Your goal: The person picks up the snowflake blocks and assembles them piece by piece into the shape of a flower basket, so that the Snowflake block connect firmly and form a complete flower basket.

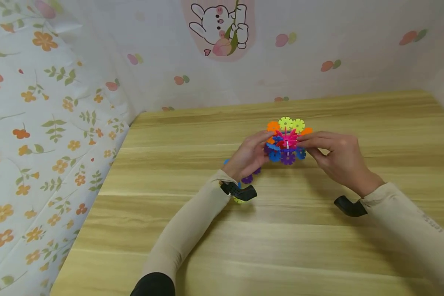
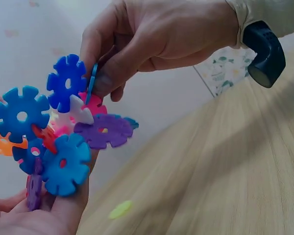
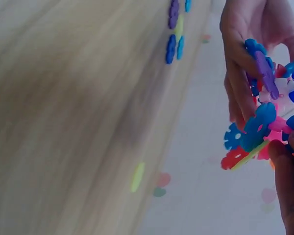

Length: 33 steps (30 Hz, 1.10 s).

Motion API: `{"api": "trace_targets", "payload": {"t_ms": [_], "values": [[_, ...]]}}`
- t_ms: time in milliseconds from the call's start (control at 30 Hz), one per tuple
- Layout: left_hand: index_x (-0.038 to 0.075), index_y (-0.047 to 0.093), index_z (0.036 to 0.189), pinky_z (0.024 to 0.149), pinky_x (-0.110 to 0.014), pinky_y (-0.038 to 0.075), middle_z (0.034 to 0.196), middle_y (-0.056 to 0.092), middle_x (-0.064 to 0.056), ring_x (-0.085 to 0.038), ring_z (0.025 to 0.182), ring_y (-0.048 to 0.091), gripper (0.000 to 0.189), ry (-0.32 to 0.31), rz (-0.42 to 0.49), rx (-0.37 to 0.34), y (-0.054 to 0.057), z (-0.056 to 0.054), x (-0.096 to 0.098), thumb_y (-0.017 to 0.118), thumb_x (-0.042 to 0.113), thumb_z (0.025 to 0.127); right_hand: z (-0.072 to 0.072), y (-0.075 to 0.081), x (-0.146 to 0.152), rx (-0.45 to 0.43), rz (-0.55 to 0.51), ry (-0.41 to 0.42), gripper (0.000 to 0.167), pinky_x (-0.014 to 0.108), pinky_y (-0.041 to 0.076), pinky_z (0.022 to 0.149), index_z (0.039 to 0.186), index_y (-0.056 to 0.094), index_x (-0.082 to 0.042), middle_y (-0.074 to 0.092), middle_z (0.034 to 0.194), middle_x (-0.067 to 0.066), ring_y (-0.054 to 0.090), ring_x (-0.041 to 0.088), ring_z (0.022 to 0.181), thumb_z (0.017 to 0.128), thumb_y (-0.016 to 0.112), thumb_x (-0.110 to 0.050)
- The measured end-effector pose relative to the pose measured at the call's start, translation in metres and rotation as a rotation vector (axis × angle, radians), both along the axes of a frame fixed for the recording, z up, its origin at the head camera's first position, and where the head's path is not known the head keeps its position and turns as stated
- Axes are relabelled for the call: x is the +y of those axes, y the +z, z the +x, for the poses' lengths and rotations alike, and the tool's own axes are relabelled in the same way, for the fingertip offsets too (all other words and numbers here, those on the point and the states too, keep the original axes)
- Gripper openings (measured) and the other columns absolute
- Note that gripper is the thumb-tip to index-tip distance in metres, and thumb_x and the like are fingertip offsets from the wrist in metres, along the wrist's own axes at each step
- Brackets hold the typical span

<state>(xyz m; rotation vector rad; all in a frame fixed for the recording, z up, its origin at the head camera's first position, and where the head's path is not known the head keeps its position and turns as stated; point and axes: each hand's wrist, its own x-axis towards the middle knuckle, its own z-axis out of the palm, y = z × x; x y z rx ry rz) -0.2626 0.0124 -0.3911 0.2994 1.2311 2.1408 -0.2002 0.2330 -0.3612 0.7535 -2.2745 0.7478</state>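
Note:
Above the table, my left hand [image 1: 252, 155] holds a cluster of interlocking snowflake discs [image 1: 287, 139], its palm and fingers around the left side and underside. The notched plastic discs are pink, white, red, orange, yellow, blue and purple. From the right, my right hand [image 1: 336, 154] reaches to the cluster's edge. Its thumb and fingers pinch a blue disc [image 2: 92, 84], seen edge-on in the left wrist view, next to a dark blue disc [image 2: 67, 82]. Part of the cluster's far side is hidden by the left hand.
Several loose discs lie on the wooden table [image 1: 299, 246] near the left wrist, including a purple disc [image 1: 247, 179] and a yellow disc [image 1: 239, 200], partly covered by the left arm. Patterned cloth [image 1: 59, 144] hangs at the left, and a pale printed sheet [image 1: 318, 41] stands behind the table.

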Motion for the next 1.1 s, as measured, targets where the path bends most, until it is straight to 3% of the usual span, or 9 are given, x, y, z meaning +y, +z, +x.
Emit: {"api": "trace_targets", "payload": {"t_ms": [67, 167, 267, 400, 567, 667, 800, 1000, 1100], "values": [[0.018, 0.047, 0.116, 0.077, -0.023, 0.051, 0.103, 0.056, 0.005, -0.009, 0.091, 0.056, 0.011, 0.026, -0.016, -0.001, 0.0, 0.0, 0.003, 0.044, 0.02, 0.106, 0.0, -0.003, 0.001, 0.015, 0.009, -0.003, 0.024, -0.005, 0.036, 0.086, 0.089, 0.081, -0.004, 0.08, 0.094, 0.009, 0.077, 0.03, 0.083, 0.073, 0.08, 0.014], [0.017, 0.041, 0.131, 0.08, -0.025, 0.049, 0.105, 0.054, 0.004, -0.01, 0.087, 0.056, 0.028, 0.054, -0.068, -0.009, 0.0, -0.001, 0.007, 0.048, 0.018, 0.104, -0.001, -0.008, 0.005, 0.022, -0.001, -0.027, 0.025, -0.006, 0.035, 0.088, 0.09, 0.081, -0.005, 0.079, 0.094, 0.011, 0.077, 0.028, 0.086, 0.073, 0.08, 0.013], [0.01, 0.037, 0.144, 0.095, -0.034, 0.052, 0.122, 0.055, 0.0, -0.013, 0.094, 0.058, 0.043, 0.057, -0.137, 0.006, -0.001, -0.003, 0.008, 0.048, 0.023, 0.105, -0.004, -0.012, 0.013, 0.027, -0.03, -0.058, 0.026, -0.006, 0.034, 0.09, 0.091, 0.081, -0.006, 0.079, 0.095, 0.014, 0.075, 0.005, 0.098, 0.073, 0.081, 0.013], [-0.001, 0.035, 0.149, 0.116, -0.051, 0.043, 0.15, 0.048, -0.018, -0.032, 0.128, 0.059, 0.05, 0.019, -0.195, 0.084, -0.001, -0.005, -0.003, 0.042, 0.026, 0.107, -0.013, -0.015, 0.028, 0.007, -0.069, -0.108, 0.025, -0.007, 0.033, 0.089, 0.092, 0.081, -0.005, 0.078, 0.097, 0.017, 0.051, -0.031, 0.106, 0.074, 0.08, 0.012], [-0.003, 0.036, 0.15, 0.116, -0.053, 0.041, 0.151, 0.047, -0.026, -0.04, 0.139, 0.05, 0.048, -0.023, -0.34, 0.193, 0.0, -0.003, -0.038, 0.039, 0.023, 0.109, -0.031, -0.016, 0.054, -0.138, -0.043, -0.227, 0.018, -0.01, 0.031, 0.077, 0.094, 0.08, -0.002, 0.077, 0.1, 0.02, 0.037, -0.043, 0.095, 0.079, 0.079, 0.007], [-0.004, 0.047, 0.143, 0.107, -0.046, 0.052, 0.141, 0.057, -0.024, -0.038, 0.129, 0.06, 0.042, -0.005, -0.489, 0.258, -0.001, 0.0, -0.061, 0.044, 0.021, 0.108, -0.04, -0.019, 0.071, -0.259, -0.018, -0.295, 0.013, -0.006, 0.033, 0.06, 0.096, 0.08, -0.001, 0.075, 0.103, 0.023, 0.03, -0.046, 0.083, 0.083, 0.078, 0.002], [-0.001, 0.062, 0.125, 0.08, -0.033, 0.06, 0.118, 0.069, -0.022, -0.031, 0.101, 0.071, 0.029, 0.059, -0.714, 0.351, -0.002, 0.007, -0.088, 0.057, 0.017, 0.102, -0.048, -0.024, 0.09, -0.359, 0.018, -0.359, 0.011, 0.007, 0.032, 0.048, 0.097, 0.079, 0.001, 0.074, 0.104, 0.024, 0.025, -0.046, 0.074, 0.087, 0.076, -0.003], [0.001, 0.069, 0.11, 0.061, -0.026, 0.056, 0.097, 0.072, -0.015, -0.019, 0.074, 0.067, 0.018, 0.022, -1.03, 0.522, 0.003, 0.018, -0.112, 0.063, 0.007, 0.093, -0.052, -0.029, 0.104, -0.456, 0.076, -0.394, 0.009, 0.021, 0.032, 0.074, 0.094, 0.079, 0.001, 0.073, 0.108, 0.022, 0.034, -0.037, 0.062, 0.087, 0.075, -0.004], [0.003, 0.07, 0.106, 0.059, -0.024, 0.054, 0.095, 0.073, -0.013, -0.017, 0.07, 0.066, 0.017, -0.011, -1.125, 0.608, 0.004, 0.021, -0.116, 0.064, 0.006, 0.091, -0.051, -0.031, 0.109, -0.474, 0.112, -0.389, 0.009, 0.037, 0.034, 0.08, 0.093, 0.079, 0.002, 0.073, 0.107, 0.023, 0.062, -0.009, 0.06, 0.086, 0.075, -0.002]]}}
